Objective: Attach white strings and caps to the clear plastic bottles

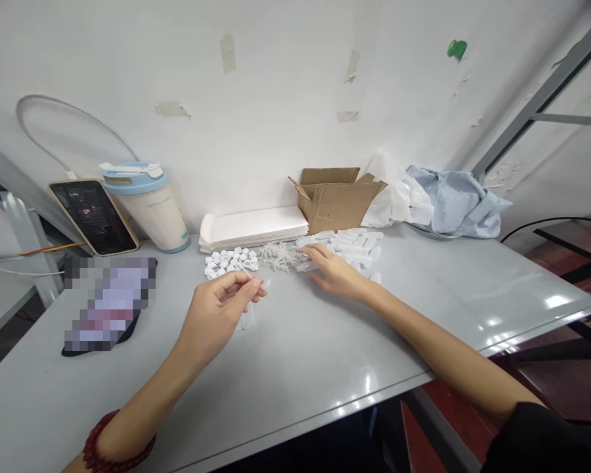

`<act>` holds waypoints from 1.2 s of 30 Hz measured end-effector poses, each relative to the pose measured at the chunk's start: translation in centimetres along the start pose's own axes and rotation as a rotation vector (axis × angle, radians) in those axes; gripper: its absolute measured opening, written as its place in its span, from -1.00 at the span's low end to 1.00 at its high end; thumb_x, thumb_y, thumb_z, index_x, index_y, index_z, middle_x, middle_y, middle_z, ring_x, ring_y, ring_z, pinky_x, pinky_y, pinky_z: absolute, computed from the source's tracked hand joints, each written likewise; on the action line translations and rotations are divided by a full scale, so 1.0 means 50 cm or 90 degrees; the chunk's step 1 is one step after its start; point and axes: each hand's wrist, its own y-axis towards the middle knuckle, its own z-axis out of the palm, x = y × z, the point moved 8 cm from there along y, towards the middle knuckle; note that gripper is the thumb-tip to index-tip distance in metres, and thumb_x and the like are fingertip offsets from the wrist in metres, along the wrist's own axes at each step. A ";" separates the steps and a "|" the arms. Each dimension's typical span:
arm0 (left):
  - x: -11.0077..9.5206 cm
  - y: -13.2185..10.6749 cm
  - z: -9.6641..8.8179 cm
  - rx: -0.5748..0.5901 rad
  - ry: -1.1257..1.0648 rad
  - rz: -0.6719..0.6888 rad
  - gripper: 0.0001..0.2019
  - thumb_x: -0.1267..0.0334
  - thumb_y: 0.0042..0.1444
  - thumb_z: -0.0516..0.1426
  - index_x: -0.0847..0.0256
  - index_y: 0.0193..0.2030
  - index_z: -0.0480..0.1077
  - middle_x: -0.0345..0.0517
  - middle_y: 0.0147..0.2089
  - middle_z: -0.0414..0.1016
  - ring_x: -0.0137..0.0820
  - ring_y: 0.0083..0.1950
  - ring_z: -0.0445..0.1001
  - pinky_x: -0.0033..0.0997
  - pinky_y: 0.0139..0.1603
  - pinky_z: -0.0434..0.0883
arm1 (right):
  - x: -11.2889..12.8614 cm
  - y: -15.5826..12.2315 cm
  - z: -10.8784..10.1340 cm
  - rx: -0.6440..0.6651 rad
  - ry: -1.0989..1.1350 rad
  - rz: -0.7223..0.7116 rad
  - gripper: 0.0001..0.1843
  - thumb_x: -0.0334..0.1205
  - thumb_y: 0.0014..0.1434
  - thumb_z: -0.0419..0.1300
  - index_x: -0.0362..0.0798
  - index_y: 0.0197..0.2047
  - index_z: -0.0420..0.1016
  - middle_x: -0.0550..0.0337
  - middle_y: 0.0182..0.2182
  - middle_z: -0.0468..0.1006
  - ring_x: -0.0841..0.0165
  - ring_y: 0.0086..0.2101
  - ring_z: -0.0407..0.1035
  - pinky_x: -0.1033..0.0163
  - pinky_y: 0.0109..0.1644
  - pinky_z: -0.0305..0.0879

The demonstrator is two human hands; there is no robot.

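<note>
Between the thumb and fingers of my left hand [224,305] is a small translucent plastic piece [266,284], its tip sticking out past the fingertips. Just below that hand, a clear flat piece [248,320] lies on the table. My right hand [339,270] reaches out palm down, fingers extended, at the left edge of a pile of translucent plastic tubes [357,243]; whether its fingertips touch one is unclear. Thin whitish strips [277,257] lie in a heap left of its fingers. Beyond my left hand sits a group of small white caps [230,261].
Along the wall stand a stack of white flat boxes [256,225], an open cardboard box [339,207], a white plastic bag [398,197] and a light blue cloth bag [456,200]. At left are a tumbler [152,213], a propped phone [94,215] with a cable, and a blurred-out flat item [111,305].
</note>
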 end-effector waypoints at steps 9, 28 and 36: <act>0.010 -0.002 0.009 0.030 0.022 -0.019 -0.75 0.03 0.06 0.16 0.18 -0.41 0.48 -0.18 -0.40 0.52 -0.45 -0.43 0.39 -0.53 -0.46 0.34 | 0.016 -0.005 -0.013 -0.051 0.063 -0.008 -0.54 -0.50 0.10 0.08 -0.12 0.09 0.28 -0.05 -0.10 0.51 0.20 -0.10 0.43 0.07 -0.04 0.36; 0.000 -0.009 0.029 0.060 0.087 0.017 -0.77 0.05 0.08 0.12 0.17 -0.38 0.44 -0.21 -0.37 0.47 -0.44 -0.40 0.40 -0.51 -0.48 0.24 | 0.135 -0.033 -0.025 -0.060 0.327 -0.045 -0.64 -0.34 0.14 0.19 -0.13 0.03 0.35 0.05 -0.16 0.53 0.37 -0.21 0.43 0.17 -0.07 0.40; -0.001 -0.012 0.042 0.092 0.099 0.049 -0.78 0.05 0.09 0.13 0.13 -0.31 0.47 -0.20 -0.30 0.53 -0.38 -0.28 0.47 -0.49 -0.38 0.35 | 0.153 -0.036 -0.033 -0.075 0.294 -0.083 -0.69 -0.36 0.16 0.17 -0.10 0.00 0.38 0.09 -0.20 0.53 0.39 -0.25 0.41 0.20 -0.13 0.40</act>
